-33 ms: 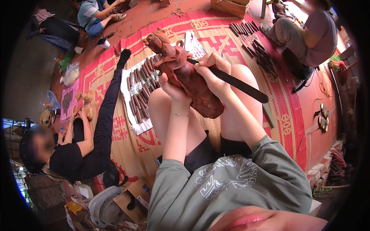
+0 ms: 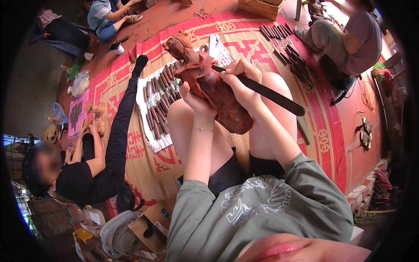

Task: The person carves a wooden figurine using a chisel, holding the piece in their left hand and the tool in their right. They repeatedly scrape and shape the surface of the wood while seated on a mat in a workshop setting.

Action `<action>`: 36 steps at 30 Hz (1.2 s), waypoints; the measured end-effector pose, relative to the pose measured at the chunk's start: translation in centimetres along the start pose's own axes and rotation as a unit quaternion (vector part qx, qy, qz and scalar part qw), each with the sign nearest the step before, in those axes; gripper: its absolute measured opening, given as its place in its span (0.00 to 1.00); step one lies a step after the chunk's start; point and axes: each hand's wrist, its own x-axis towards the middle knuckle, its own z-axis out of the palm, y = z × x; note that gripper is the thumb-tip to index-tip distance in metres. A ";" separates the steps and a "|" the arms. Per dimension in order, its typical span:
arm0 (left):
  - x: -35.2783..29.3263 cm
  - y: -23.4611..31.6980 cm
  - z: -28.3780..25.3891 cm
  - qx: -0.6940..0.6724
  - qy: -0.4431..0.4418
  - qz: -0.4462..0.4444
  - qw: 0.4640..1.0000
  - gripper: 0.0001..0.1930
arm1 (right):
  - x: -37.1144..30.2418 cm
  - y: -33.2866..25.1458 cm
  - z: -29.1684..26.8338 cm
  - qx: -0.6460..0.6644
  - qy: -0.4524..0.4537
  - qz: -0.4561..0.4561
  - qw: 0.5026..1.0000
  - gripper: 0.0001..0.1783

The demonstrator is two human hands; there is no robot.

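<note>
A reddish-brown carved wooden figurine [image 2: 214, 85] is held tilted above my lap, its narrower, more detailed end pointing away from me. My left hand [image 2: 197, 102] is closed around its left side, supporting it from below, with part of the fingers hidden behind the wood. My right hand [image 2: 244, 85] grips a long, flat, dark tool [image 2: 279, 99] with a rounded end. The tool's narrow tip touches or nearly touches the figurine's upper right side, while the wide end sticks out to the lower right past my wrist.
Several wooden-handled carving tools [image 2: 162, 102] lie on a white cloth [image 2: 142, 92] to the left, on the red-and-straw mat [image 2: 152, 174]. More tools [image 2: 297, 65] lie at the far right. A co-worker [image 2: 87, 170] sits left, leg stretched along the mat; others sit farther off. A fan [image 2: 124, 236] stands lower left.
</note>
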 end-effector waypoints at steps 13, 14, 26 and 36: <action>0.0 -0.5 -0.2 0.002 0.003 -0.016 1.000 0.40 | -0.3 0.0 -0.9 -0.015 -0.003 0.008 1.000 0.10; 0.0 -0.3 0.0 0.011 0.004 -0.017 1.000 0.40 | -0.5 0.3 -1.4 -0.023 -0.014 0.002 1.000 0.09; -0.1 -0.2 0.4 0.015 0.013 0.002 1.000 0.40 | -0.6 0.1 -1.5 -0.018 -0.022 0.002 1.000 0.14; 0.0 -0.3 0.2 0.009 0.013 -0.005 1.000 0.41 | -0.6 0.4 -1.3 -0.013 -0.009 -0.009 1.000 0.10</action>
